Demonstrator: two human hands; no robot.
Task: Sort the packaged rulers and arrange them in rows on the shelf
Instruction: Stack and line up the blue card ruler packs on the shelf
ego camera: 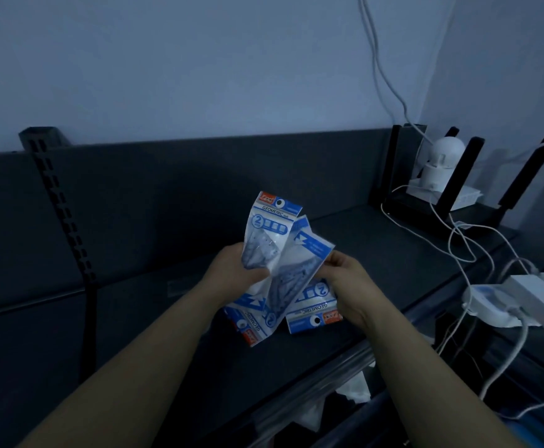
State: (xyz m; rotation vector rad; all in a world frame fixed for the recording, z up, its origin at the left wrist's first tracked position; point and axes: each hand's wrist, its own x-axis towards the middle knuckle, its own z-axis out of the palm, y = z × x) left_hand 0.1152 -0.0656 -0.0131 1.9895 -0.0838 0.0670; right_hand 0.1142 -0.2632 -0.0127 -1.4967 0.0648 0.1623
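Two packaged geometric ruler sets are held above the dark shelf (377, 253); the upright ruler pack (272, 226), header card at the top, is gripped at its lower half by the left hand (235, 270), fingers curled round its edge; the inverted ruler pack (299, 266), header pointing down and towards the viewer, is pinched at its right edge by the fingers of the right hand (348, 279). The two packs overlap and touch where the hands meet. A third ruler pack (312, 310) lies flat on the shelf just beneath the right hand; whether more packs lie hidden under the held ones cannot be told.

The packs are judged light and thin; the glossy film sleeves are likely to be slippery against each other and to flex at the loose ends, while the rulers inside should lend stiffness along the length. A hold across the middle, over the rulers, is judged firmer than one on the bare film; the header card offers a stiffer, drier edge for turning a pack the right way up.

White cables (458, 250) and a dome camera (442, 156) occupy the shelf's right end, well apart from the packs.
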